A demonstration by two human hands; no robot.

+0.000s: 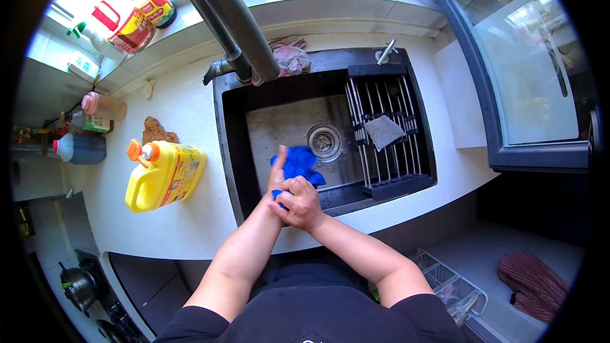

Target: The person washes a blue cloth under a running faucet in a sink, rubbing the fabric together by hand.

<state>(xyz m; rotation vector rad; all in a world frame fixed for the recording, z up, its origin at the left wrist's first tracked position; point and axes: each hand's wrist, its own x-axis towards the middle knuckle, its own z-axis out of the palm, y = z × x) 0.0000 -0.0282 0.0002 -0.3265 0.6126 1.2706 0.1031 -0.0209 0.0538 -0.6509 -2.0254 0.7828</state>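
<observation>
At the far left we see a pot [81, 292], low down. Above it, against the wall, stand a blue bottle [86, 150], a dark bottle [82, 121] and a pink-capped bottle [109, 108]. On the tabletop [121, 225] we find a yellow jug [166, 178] with an orange top, a ragged brown piece [157, 129] just beside it. On the windowsill [184, 20] above are a spray bottle [95, 39], a red tub [133, 30] and a jar [157, 10].

Next comes the tap [238, 22], reaching over the sink [230, 124], with a pink rag [291, 58] behind it. The left hand [277, 178] is over the near part of the sink, thumb raised; its other fingers are hidden, so we cannot tell how they stand. The blue cloth [297, 164] is bunched at that hand, near the drain [325, 143]. The right hand [300, 206] lies across the left wrist, its fingers curled closed on a blue fold there; we cannot tell whether both blue parts join.

To the right, a rack [397, 162] spans the sink, bearing a grey cloth [384, 132]. Below it we see a wire basket [448, 282]. An open window [537, 76] and, lower down, a striped cloth [537, 284] end our view.
</observation>
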